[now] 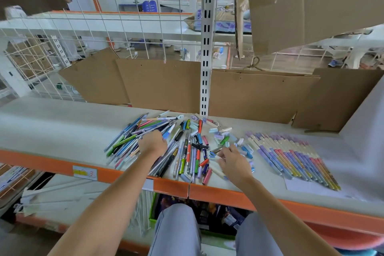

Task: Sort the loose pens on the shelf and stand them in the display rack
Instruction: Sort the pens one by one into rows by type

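Shelving fills the view: a pale shelf (52,122) with an orange front lip runs from nine o'clock to three o'clock, cardboard sheets (160,83) propped along its back. No display rack can be made out. At three o'clock lies the sorted row of pastel pens (291,156), side by side and touching, long axes running from eleven o'clock to five o'clock. At centre sprawls the loose pile of pens (145,141), slim ones fanned from seven o'clock toward one o'clock, with stubbier markers and caps (220,135) scattered toward twelve o'clock. The left hand (153,143) rests knuckles-up on the slim pens, its fingers curled down into the heap; whether they pinch one I cannot tell. The right hand (230,160) sits at five o'clock of the pile, fingers (223,150) loosely spread and reaching toward ten o'clock over short capped pens, nothing clearly gripped. Sorting looks partly done. The slim pens lie directly beneath the left hand, so that hand is nearer; gathering would go best along their length.
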